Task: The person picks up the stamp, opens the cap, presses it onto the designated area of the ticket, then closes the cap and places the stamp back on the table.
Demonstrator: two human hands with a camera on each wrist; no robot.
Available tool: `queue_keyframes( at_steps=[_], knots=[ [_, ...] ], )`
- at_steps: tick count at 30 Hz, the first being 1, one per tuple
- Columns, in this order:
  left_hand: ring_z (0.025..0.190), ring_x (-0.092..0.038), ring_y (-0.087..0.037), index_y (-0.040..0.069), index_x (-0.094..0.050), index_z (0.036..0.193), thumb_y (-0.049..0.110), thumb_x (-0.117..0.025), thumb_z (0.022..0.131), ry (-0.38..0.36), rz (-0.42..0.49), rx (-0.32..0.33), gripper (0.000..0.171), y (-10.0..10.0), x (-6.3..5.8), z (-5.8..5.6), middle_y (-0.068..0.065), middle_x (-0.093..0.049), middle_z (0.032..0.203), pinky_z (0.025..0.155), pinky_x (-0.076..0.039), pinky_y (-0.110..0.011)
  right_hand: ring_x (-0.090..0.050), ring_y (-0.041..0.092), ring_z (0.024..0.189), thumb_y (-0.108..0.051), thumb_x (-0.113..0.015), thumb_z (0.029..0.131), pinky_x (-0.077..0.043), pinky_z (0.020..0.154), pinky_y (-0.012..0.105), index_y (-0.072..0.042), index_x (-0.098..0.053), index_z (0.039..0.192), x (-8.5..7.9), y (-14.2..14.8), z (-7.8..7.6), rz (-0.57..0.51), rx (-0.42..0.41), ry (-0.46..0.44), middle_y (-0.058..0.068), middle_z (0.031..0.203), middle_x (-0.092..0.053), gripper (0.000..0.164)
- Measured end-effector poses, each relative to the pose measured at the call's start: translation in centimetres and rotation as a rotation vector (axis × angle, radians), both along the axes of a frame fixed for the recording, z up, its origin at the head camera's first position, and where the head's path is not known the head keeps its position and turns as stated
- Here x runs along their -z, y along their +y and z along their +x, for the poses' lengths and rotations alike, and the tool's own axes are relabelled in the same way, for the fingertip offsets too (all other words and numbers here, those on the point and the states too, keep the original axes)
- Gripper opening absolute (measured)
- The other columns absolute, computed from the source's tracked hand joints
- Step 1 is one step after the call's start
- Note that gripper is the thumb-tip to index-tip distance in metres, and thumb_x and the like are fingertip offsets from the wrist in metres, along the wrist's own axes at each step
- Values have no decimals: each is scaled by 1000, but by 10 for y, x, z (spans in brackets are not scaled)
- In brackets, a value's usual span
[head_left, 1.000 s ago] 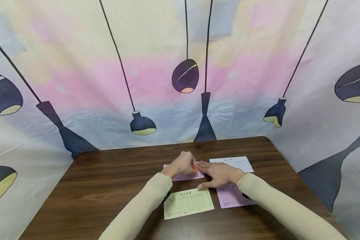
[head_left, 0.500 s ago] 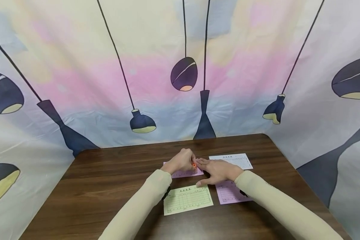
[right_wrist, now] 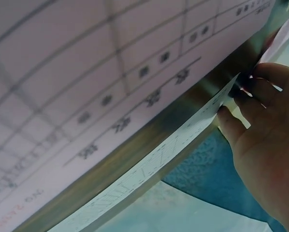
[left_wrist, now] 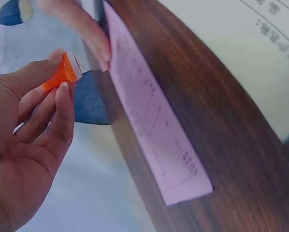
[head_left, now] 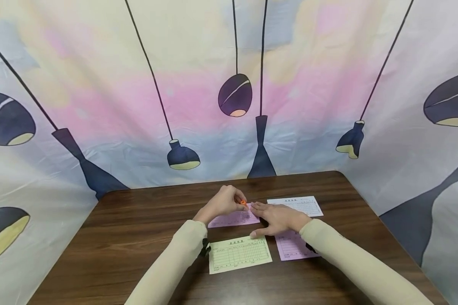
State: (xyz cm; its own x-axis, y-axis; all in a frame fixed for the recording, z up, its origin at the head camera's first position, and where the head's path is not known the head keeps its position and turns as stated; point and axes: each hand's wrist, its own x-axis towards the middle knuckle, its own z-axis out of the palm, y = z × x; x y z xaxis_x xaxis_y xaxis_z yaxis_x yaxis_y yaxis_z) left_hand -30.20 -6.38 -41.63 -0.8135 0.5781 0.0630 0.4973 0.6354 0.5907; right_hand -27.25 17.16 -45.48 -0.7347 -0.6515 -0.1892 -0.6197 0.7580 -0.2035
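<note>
My left hand (head_left: 223,201) pinches a small orange stamp (left_wrist: 61,75) between thumb and fingertips. The stamp's white-rimmed end shows in the left wrist view, tilted over the right part of the far-left pink slip (head_left: 230,219). That slip is a printed form lying flat on the table. My right hand (head_left: 278,217) lies with its fingers straight, fingertips at the slip's right edge. Its thumb reaches toward the top edge of the green slip (head_left: 239,256), and its palm partly covers the near-right pink slip (head_left: 293,248). Behind the hand lies a white slip (head_left: 303,205).
The slips lie on a dark wooden table (head_left: 137,245) with rounded far corners. A printed cloth backdrop (head_left: 198,97) with lamp drawings hangs right behind the far edge and along both sides. A black band (head_left: 205,247) sits at the left wrist.
My left hand has lifted from the far-left pink slip and drawn slightly left with the stamp, uncovering more of that slip. The right hand has stayed in place.
</note>
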Motion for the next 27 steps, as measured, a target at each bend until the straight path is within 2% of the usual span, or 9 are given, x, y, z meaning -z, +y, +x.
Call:
queue_keyframes(
  at_steps=[6, 10, 16, 21, 27],
  knots=[
    [79, -73, -9, 5, -81, 110, 19, -84, 91, 32, 35, -21, 24, -12, -6, 11, -4, -82, 96, 69, -58, -22, -32, 27, 161, -88, -48, 90, -39, 124, 47, -14, -36, 164, -1, -3, 1, 10, 8, 15, 6, 175, -26, 106],
    [78, -72, -7, 4, -81, 112, 15, -82, 92, 23, 68, -44, 23, -18, -7, 20, -4, -82, 98, 68, -57, -21, -35, 29, 159, -85, -49, 91, -41, 123, 47, -12, -39, 163, -1, -6, 1, 12, 4, 36, 8, 174, -28, 103],
    [77, -72, -7, 5, -81, 111, 16, -82, 93, 26, 116, -28, 22, -24, -9, 30, -3, -82, 96, 67, -57, -21, -37, 29, 158, -82, -51, 93, -41, 123, 47, -13, -45, 160, -5, -8, 2, -24, 22, 29, 7, 174, -30, 96],
    [78, -72, -6, 8, -81, 110, 18, -83, 92, 39, 145, -36, 21, -28, -11, 34, -3, -81, 95, 69, -58, -21, -37, 28, 158, -82, -52, 92, -39, 124, 49, -14, -45, 160, -13, -5, 4, -81, 50, -12, 7, 173, -32, 97],
    [79, -72, -6, 11, -81, 112, 20, -82, 93, 40, 167, -48, 21, -26, -12, 36, -1, -81, 97, 70, -58, -22, -36, 31, 159, -82, -54, 92, -38, 124, 53, -12, -43, 161, -19, 5, 10, -131, 59, -6, 10, 171, -36, 99]
  ],
)
